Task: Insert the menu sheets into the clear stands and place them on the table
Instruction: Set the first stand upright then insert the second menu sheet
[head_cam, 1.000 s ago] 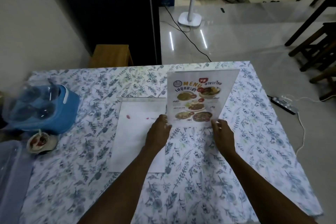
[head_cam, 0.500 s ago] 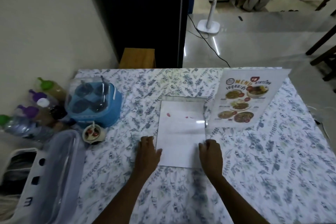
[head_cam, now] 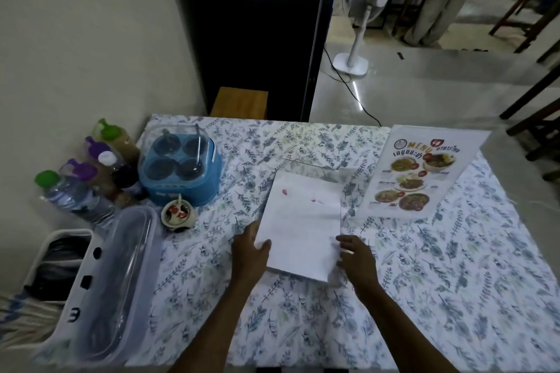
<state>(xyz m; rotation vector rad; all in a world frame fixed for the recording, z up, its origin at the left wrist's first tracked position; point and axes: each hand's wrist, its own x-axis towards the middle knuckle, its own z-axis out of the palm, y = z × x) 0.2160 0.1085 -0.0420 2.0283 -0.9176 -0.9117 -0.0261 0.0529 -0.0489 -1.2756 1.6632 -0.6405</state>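
Finished menu stand (head_cam: pixel 418 172) now left standing near table's (head_cam: pixel 454 297) far right corner. Left hand (head_cam: pixel 250 251) and right hand (head_cam: pixel 356 257) now gripping next white sheet (head_cam: pixel 300 227), lifting near edge.

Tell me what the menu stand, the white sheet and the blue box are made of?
Stand: looks like clear glossy plastic, since the floor shows through its top corner. White sheet: thin matte paper, with red ink faintly showing through. Blue box: smooth plastic, probably, with a see-through lid.
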